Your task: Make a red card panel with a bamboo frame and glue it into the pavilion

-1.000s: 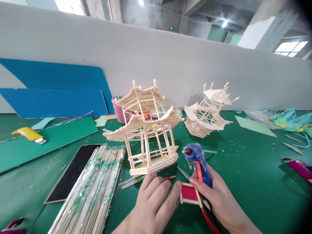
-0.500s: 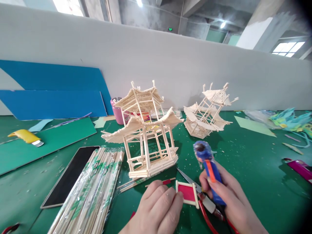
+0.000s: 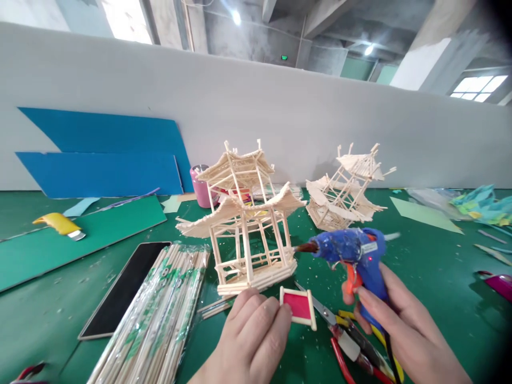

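Note:
In my right hand (image 3: pixel 404 314) is a blue hot glue gun (image 3: pixel 348 245) with an orange trigger, its brown nozzle aimed left. The nozzle tip overlaps the right side of the larger stick pavilion (image 3: pixel 248 224) in view; whether they touch I cannot tell. My left hand (image 3: pixel 256 333), fingers curled, grips the left edge of a small stick frame (image 3: pixel 298 306) with a red panel, low in front of the pavilion. The fingertips are partly hidden behind the knuckles. Just right of the frame lie scissors (image 3: pixel 326 312) and red-handled pliers (image 3: pixel 348 346).
A second stick pavilion (image 3: pixel 344 192) stands behind, to the right. Bagged sticks (image 3: pixel 160 304) partly cover a black flat panel (image 3: pixel 124 288) on the left. A yellow cutter (image 3: pixel 60 223) rests on a green board (image 3: pixel 100 229). Beside the pavilion stands a pink can (image 3: pixel 203 192).
My right hand has turned the glue gun from pointing toward the camera's far side to pointing left, uncovering more of the pliers. The left hand and small frame have shifted slightly left in view.

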`<move>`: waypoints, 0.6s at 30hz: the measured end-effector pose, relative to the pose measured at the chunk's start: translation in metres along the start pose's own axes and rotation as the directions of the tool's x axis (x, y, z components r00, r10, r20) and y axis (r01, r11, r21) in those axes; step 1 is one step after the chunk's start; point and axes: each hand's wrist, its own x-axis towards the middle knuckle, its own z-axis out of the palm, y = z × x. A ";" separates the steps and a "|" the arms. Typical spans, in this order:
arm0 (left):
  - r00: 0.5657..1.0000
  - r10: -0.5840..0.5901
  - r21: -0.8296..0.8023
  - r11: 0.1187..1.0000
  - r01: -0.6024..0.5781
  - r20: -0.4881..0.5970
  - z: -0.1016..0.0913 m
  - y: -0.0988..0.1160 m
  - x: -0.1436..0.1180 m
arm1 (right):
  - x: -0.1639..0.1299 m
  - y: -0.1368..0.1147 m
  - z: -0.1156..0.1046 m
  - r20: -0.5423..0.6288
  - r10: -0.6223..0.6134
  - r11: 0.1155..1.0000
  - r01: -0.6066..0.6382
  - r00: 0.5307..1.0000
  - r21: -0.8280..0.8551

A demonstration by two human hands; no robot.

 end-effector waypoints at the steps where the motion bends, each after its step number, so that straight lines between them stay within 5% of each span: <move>1: 1.000 -0.006 -0.001 1.000 0.006 0.001 -0.001 -0.001 0.000 | 0.000 -0.001 0.000 0.029 -0.006 1.000 0.007 1.000 -0.018; 9: 1.000 -0.012 0.010 1.000 0.012 0.013 -0.001 -0.005 -0.001 | 0.005 0.003 -0.016 0.083 -0.012 1.000 0.014 0.997 -0.021; 18: 1.000 -0.002 0.136 0.991 0.003 -0.007 -0.007 -0.006 0.008 | 0.000 -0.006 0.003 0.159 0.040 0.989 -0.062 0.986 0.133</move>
